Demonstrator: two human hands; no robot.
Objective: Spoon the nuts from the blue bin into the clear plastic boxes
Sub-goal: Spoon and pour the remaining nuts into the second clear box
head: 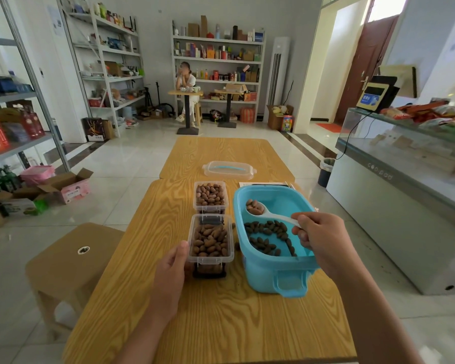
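The blue bin (pixel 276 271) stands on the wooden table (pixel 216 319) at the right, with brown nuts (pixel 269 237) scattered over its bottom. My right hand (pixel 323 241) grips the handle of a white spoon (pixel 267 212), whose bowl holds a few nuts above the bin's far left corner. Left of the bin stand two clear plastic boxes. The near box (pixel 211 241) is almost full of nuts, and my left hand (pixel 172 266) holds its left side. The far box (pixel 210 197) is also full of nuts.
A clear lid with a blue handle (pixel 229 169) lies further back on the table. Papers (pixel 263 184) lie behind the bin. A wooden stool (pixel 71 256) stands at the table's left. A glass counter (pixel 405 179) runs along the right. A person sits at a far table.
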